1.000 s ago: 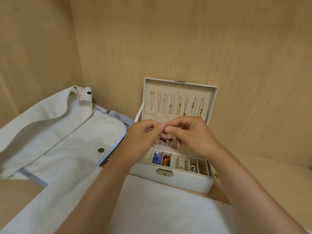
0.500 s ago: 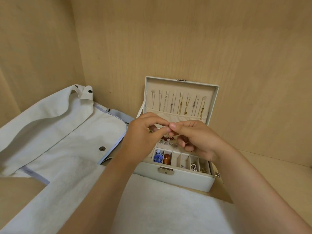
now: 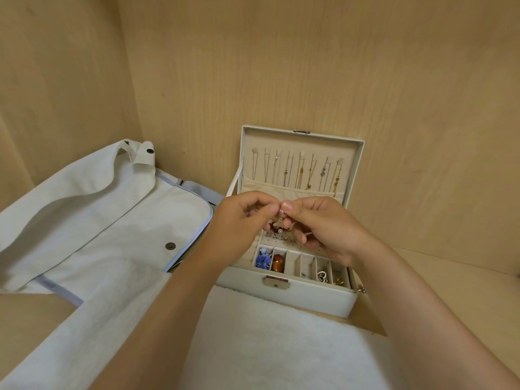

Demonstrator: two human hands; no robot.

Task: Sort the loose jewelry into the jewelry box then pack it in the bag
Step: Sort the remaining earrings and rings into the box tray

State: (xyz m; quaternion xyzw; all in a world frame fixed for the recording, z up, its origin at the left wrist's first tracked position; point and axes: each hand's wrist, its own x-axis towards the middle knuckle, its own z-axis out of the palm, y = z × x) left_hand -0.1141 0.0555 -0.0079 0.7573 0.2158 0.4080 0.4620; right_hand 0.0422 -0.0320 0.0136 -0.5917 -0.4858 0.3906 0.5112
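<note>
A cream jewelry box (image 3: 309, 298) stands open on the wooden surface, its lid upright with several necklaces (image 3: 298, 173) hanging inside. Front compartments hold a blue piece (image 3: 263, 260), an amber stone (image 3: 278, 263) and silver and gold pieces (image 3: 323, 275). Above the tray, my left hand (image 3: 239, 223) and my right hand (image 3: 326, 226) meet at the fingertips and pinch a small earring (image 3: 281, 211) between them. Red and pearl earrings (image 3: 277, 228) sit on the earring panel just below. A white bag (image 3: 92, 218) lies open to the left.
A white fluffy cloth (image 3: 267, 342) covers the surface in front of the box. Wooden walls close in behind and to the left. A small metal piece (image 3: 361, 289) shows at the box's right side.
Both hands have stayed together over the tray, working the small earring; the fingertips have shifted slightly and the right hand's fingers have opened a little underneath.
</note>
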